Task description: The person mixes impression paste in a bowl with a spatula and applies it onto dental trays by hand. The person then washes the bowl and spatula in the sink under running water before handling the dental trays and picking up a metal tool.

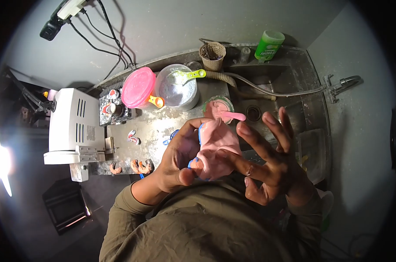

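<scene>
My left hand (177, 153) is closed around a blue-edged dental impression (217, 146) heaped with smooth, wet-looking pink paste. Blue shows only along its left side; the rest is under the paste. From the right, my right hand (270, 163) reaches over with its fingers spread, and one fingertip presses on the pink surface. Just beyond is a mixing bowl (205, 105) of the same pink paste, with a pink spatula (233, 115) lying across its rim.
Behind stand a tub of pale powder (177, 91) with a green scoop (196, 74) and a pink-lidded tub (138, 87). A white machine (78, 120) occupies the left. Several dental moulds (141, 166) lie along the front edge. A sink (268, 78) and tap (351, 81) are at right.
</scene>
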Demonstrator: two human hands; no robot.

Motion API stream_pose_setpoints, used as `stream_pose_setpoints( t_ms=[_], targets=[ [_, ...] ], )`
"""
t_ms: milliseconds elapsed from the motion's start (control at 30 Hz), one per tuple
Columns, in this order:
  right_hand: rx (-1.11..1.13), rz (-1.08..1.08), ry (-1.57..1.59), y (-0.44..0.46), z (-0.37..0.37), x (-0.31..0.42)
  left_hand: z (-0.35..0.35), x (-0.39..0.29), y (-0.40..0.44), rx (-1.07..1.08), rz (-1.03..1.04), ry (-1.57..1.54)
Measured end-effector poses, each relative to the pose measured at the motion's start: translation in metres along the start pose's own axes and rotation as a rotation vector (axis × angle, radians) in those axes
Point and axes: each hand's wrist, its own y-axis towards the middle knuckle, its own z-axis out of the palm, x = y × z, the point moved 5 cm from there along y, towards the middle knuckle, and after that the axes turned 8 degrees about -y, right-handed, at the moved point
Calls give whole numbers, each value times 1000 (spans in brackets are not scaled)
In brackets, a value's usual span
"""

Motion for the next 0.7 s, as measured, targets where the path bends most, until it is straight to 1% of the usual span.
stream_pose_setpoints(
  t_ms=[33,133,167,233,300,333,367,567,633,700],
  targets=[
    [-6,-47,-76,1,1,2,-2,0,-2,-5,6,-2],
    [0,-63,-36,0,5,5,-5,5,-9,4,-10,10],
    [1,-68,-33,0,6,6,-4,3,-11,16,35,43],
    [-68,-88,-31,-1,4,8,-4,3,-14,23,89,74],
    [-33,-94,-24,0,5,10,-6,9,-19,59,101,-26],
    [-2,-92,-24,0,7,10,-6,9,-21,55,107,-25],
    [-2,-100,-22,1,7,10,-6,11,-24,25,57,-64],
    [-94,-160,-4,-3,6,14,2,17,-40,-41,-53,-176],
    [-36,-165,12,-1,7,14,2,17,-46,-61,-80,-189],
    [-52,-172,28,-1,8,15,2,19,-48,-56,-124,-164]
  ],
)
